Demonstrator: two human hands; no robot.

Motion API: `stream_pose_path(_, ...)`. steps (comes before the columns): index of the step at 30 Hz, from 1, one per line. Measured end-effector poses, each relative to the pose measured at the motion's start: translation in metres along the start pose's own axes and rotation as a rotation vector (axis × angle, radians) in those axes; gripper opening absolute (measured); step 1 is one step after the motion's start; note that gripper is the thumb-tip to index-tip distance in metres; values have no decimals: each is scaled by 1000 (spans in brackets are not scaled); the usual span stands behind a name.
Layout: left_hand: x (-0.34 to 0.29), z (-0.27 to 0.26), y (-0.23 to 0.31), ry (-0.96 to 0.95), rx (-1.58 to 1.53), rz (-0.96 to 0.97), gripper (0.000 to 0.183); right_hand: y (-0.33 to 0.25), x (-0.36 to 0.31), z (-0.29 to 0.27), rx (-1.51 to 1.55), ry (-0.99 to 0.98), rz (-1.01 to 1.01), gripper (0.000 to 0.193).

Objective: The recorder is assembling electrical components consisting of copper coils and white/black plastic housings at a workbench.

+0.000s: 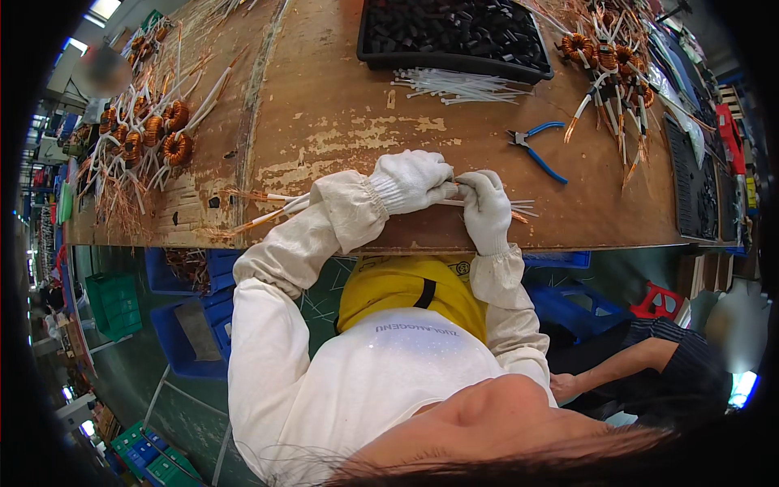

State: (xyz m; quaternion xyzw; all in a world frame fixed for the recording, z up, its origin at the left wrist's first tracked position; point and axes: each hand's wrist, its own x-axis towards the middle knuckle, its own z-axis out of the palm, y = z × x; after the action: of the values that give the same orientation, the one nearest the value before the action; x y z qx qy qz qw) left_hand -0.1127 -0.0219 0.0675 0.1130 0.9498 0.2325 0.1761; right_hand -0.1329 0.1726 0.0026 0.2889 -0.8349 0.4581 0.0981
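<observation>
My left hand [412, 180], in a white knit glove, is closed with its fingertips pinched together near the table's front edge. Facing it, my right hand [487, 213] is gloved too, its fingers bent and closed around the same spot. Both grip a bundle of white wires [280, 213] that runs under my left sleeve and between the hands. Frayed bare copper shows at the left ends. Thin white strands and copper tips [523, 209] stick out past my right hand. The small part between the fingertips is hidden by the gloves.
Blue-handled cutting pliers [537, 154] lie to the right. Beyond my hands are white cable ties [458, 86] and a black tray [365, 58] of small black pieces. Copper-wound coils are piled left [154, 130] and right [604, 55]. A person's arm [625, 365] shows at lower right.
</observation>
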Motion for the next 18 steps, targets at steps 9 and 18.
stream_pose_path(9,-19,0,-23,32,-69,33,31,3,3,0,28,-6,52,19)
stream_pose_path(18,-41,14,-29,347,199,100,26,-6,5,0,-154,78,-251,35)
